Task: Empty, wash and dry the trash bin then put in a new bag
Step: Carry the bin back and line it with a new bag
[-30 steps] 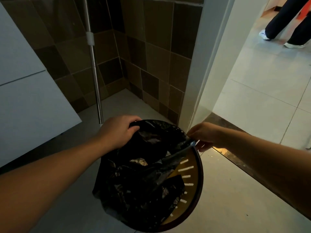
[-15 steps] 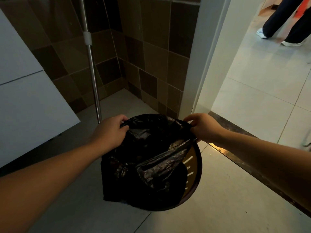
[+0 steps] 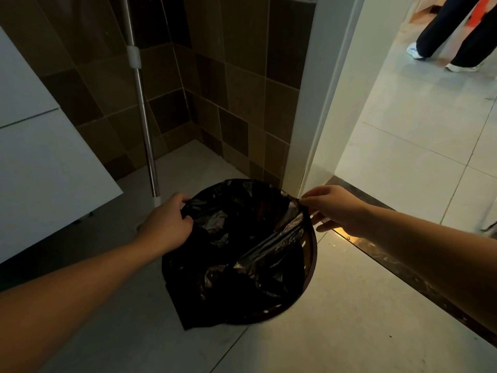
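Observation:
A round brown trash bin (image 3: 312, 267) stands on the tiled floor, seen from above. A black plastic bag (image 3: 242, 259) is spread across its mouth and hides nearly all of the inside. My left hand (image 3: 166, 224) grips the bag's edge at the bin's left rim. My right hand (image 3: 333, 207) pinches the bag's edge at the far right rim, beside the door frame. A loose flap of the bag hangs over the bin's near left side down to the floor.
A metal mop pole (image 3: 142, 111) leans in the tiled corner behind the bin. A white cabinet (image 3: 40, 146) juts in at left. The doorway threshold (image 3: 398, 254) runs along the right, and a person's legs (image 3: 457, 30) stand in the bright room beyond.
Both hands have pulled the bag's edge outward over the rim. The bag now covers the slotted inner wall of the bin that showed at right before.

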